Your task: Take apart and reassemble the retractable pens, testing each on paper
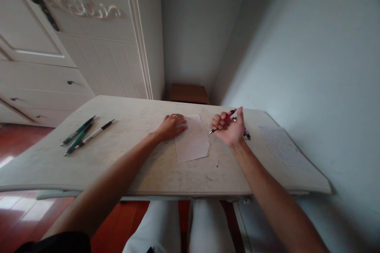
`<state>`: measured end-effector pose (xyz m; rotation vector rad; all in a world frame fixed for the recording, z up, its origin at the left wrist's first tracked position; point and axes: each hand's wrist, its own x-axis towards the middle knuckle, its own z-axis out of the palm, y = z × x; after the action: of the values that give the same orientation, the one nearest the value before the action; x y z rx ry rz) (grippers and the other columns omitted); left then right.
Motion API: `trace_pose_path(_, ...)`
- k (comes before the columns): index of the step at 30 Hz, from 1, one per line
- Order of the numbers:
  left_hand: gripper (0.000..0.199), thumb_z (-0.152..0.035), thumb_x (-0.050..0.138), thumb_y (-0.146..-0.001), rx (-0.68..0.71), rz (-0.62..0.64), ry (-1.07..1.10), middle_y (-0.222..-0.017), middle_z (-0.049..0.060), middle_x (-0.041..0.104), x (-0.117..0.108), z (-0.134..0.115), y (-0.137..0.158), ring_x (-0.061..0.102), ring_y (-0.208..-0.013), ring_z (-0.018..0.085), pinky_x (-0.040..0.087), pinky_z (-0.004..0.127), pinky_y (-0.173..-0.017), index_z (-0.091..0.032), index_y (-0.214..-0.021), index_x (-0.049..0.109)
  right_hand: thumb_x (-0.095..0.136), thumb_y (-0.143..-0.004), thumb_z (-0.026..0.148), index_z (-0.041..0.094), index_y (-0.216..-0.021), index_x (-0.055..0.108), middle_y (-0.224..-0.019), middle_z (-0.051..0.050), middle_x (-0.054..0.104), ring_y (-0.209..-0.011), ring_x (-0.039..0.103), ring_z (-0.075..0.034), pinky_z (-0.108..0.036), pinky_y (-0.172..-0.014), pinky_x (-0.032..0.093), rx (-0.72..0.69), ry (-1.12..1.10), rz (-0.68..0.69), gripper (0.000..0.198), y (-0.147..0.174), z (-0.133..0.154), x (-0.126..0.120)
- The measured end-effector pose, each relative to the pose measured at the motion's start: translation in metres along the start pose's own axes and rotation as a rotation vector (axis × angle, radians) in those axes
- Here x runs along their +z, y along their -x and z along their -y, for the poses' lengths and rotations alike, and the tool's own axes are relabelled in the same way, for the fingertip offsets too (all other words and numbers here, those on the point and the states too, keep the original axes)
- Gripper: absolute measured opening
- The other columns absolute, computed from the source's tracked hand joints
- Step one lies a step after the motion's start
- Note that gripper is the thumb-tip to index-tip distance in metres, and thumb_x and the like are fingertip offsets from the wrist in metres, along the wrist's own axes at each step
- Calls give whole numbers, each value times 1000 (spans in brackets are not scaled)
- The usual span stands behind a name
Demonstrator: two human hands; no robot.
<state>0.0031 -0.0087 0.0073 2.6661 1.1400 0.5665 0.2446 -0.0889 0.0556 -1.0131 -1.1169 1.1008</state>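
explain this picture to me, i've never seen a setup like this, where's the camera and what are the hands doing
There is no machine here: these are a person's own two bare hands. The single picture comes from a camera worn on the head, looking forward and down over a pale table.

The left hand lies flat, its fingers on a torn-edged sheet of paper. The right hand, palm turned up, holds a pink and black pen, its tip near the sheet's right edge.

At the left lie two green pens and a white and black pen. More pink pens are partly hidden by the right hand, so I can't count them. At the far right is a sheet with writing.
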Motion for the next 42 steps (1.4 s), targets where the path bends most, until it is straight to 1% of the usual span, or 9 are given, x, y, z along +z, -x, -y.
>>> trace_pose_path(8,36,-44,49,-92,-1,-20,-2,-128,11,61,2,2,0,51,-124,27,37,46,-106,-23,-113,67,26,-81,82,23,-98,67,-65,-3,53,-59,49,-19,-34,-60,42,77,-158,138,74,1,-2,4)
trace_pose_path(14,37,-47,50,-90,7,-24,-9,-131,12,60,2,4,0,52,-124,27,38,46,-105,-24,-114,67,57,-82,34,21,-115,57,-84,-4,68,-68,60,-16,-29,-61,47,340,-379,241,35,2,-5,10)
trace_pose_path(19,38,-49,49,-90,13,-1,-12,-131,9,60,-1,0,-1,50,-126,27,38,47,-105,-27,-115,67,65,-67,6,25,-134,38,-102,-5,69,-84,70,-18,-25,-64,52,442,-326,299,75,3,-12,7)
trace_pose_path(23,44,-51,47,-91,-4,-23,13,-135,11,57,-1,1,-1,50,-126,28,39,46,-105,-25,-121,65,73,-70,11,35,-140,30,-108,-2,65,-87,73,-18,-25,-66,56,371,-239,330,85,2,-22,3)
trace_pose_path(31,43,-51,42,-93,-69,-155,69,-130,11,60,2,7,1,51,-124,29,35,50,-106,-24,-114,68,81,-69,28,29,-109,61,-125,-1,64,-115,61,-19,-31,-85,55,92,-335,261,45,-7,-17,-8)
trace_pose_path(34,39,-46,43,-93,-98,-160,95,-128,11,62,1,7,2,52,-122,29,37,48,-103,-23,-111,69,80,-70,40,21,-93,65,-87,-2,74,-74,69,-15,-26,-65,54,125,-324,144,34,-5,-14,-18)
trace_pose_path(36,37,-44,45,-92,-114,-163,110,-127,11,62,0,6,2,53,-122,28,38,47,-102,-22,-110,69,77,-72,47,20,-83,64,-49,6,58,-38,47,-7,-21,-43,41,89,-299,35,32,-1,-14,-25)
trace_pose_path(39,37,-43,45,-91,-124,-164,120,-126,11,63,-1,6,1,53,-122,29,39,46,-101,-21,-108,70,70,-75,56,20,-79,64,-38,12,37,-30,25,-4,-20,-39,33,59,-240,-4,37,9,-12,-40)
trace_pose_path(42,36,-42,45,-90,-117,-176,131,-125,11,63,0,7,1,54,-120,29,40,46,-100,-21,-105,71,72,-71,57,19,-79,66,-47,7,49,-38,38,-6,-21,-42,35,2,-12,-97,40,19,-5,-62)
